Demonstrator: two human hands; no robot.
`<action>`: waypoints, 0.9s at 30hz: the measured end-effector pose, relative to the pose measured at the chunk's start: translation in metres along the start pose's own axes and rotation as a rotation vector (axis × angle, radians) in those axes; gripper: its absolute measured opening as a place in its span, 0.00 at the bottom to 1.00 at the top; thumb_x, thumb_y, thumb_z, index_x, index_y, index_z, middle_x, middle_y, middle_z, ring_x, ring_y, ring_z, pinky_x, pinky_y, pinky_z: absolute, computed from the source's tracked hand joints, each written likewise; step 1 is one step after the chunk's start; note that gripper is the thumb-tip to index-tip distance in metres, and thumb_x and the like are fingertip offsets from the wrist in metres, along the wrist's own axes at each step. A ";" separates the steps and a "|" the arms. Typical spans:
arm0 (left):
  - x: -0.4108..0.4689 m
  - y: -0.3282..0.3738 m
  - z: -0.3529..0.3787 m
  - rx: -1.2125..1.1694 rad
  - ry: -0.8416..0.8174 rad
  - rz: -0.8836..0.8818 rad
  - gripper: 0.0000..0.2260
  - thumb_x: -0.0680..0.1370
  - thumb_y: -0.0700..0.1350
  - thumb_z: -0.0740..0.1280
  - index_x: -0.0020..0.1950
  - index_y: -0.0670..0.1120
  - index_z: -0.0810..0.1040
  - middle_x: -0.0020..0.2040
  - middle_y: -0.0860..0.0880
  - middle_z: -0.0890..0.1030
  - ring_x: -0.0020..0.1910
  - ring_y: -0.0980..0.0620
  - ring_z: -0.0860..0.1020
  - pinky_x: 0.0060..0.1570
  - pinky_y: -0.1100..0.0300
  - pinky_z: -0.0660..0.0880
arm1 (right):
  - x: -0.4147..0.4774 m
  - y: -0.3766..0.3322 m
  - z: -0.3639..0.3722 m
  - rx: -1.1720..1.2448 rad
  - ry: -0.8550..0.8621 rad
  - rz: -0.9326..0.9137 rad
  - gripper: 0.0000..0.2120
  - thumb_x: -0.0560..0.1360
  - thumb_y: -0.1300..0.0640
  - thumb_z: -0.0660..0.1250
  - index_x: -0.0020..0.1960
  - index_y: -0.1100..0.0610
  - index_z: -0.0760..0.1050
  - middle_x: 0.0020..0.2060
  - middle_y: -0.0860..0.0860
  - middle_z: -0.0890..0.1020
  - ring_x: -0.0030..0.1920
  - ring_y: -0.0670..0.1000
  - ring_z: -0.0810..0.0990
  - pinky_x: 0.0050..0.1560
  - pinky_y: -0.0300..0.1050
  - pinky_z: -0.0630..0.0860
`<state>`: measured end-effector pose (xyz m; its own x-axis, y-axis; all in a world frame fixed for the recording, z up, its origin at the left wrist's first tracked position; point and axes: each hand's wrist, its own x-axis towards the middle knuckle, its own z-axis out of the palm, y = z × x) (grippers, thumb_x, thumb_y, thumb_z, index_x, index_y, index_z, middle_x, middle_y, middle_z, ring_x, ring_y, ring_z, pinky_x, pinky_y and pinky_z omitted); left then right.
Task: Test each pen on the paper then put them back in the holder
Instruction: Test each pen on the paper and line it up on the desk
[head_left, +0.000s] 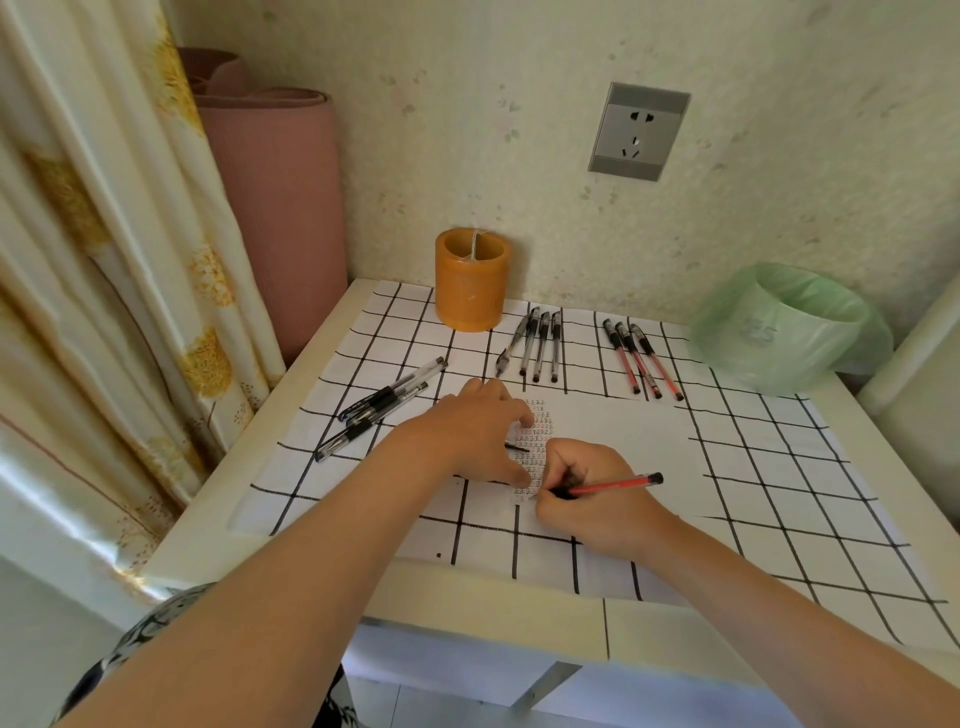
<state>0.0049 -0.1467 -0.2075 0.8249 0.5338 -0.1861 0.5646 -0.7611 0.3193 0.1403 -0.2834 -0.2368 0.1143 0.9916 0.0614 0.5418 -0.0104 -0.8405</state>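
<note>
Right hand (587, 499): fingers curled round a red pen (613, 486), gripping it near the tip; the barrel points out to the right, away from the knuckles.
Pen tip: down on the paper (623, 431), just left of the right hand, at the foot of a column of small test marks.
Left hand (478, 431): flat, fingers extended, pressing on the paper's left edge, just beside the right hand.
Dark sliver (517, 447): at the left hand's fingers; possibly a cap, too small to confirm.
Holder (471, 280): orange cylinder, divided inside, upright at the table's back edge, well apart from both hands.
Black pens (384, 405): loose group lying left of the left hand.
Four pens (537, 345): side by side, right of the holder.
Three red pens (641, 361): side by side, further right.
Bin (779, 327): green liner, far right corner.
</note>
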 end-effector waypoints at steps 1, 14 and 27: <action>0.000 0.000 0.000 0.002 0.001 0.001 0.33 0.70 0.60 0.74 0.73 0.56 0.67 0.68 0.52 0.65 0.69 0.50 0.61 0.65 0.50 0.68 | 0.000 0.000 0.000 0.002 0.001 -0.001 0.06 0.66 0.66 0.67 0.35 0.59 0.71 0.32 0.58 0.76 0.31 0.48 0.71 0.30 0.43 0.68; 0.000 0.000 0.000 -0.004 -0.002 -0.005 0.33 0.70 0.60 0.74 0.72 0.56 0.67 0.69 0.52 0.65 0.70 0.50 0.61 0.66 0.49 0.68 | -0.001 -0.002 0.000 0.016 -0.019 -0.002 0.05 0.66 0.66 0.68 0.35 0.59 0.74 0.32 0.56 0.78 0.30 0.46 0.73 0.31 0.40 0.69; 0.000 0.001 0.000 0.008 0.002 -0.013 0.33 0.70 0.61 0.74 0.72 0.57 0.67 0.68 0.52 0.65 0.69 0.50 0.62 0.63 0.51 0.69 | -0.001 -0.005 -0.002 0.048 -0.032 0.034 0.05 0.65 0.65 0.67 0.36 0.60 0.71 0.32 0.59 0.75 0.31 0.48 0.71 0.31 0.45 0.67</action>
<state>0.0053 -0.1473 -0.2076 0.8176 0.5440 -0.1887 0.5752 -0.7573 0.3092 0.1389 -0.2844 -0.2312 0.1051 0.9943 0.0160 0.4974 -0.0386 -0.8667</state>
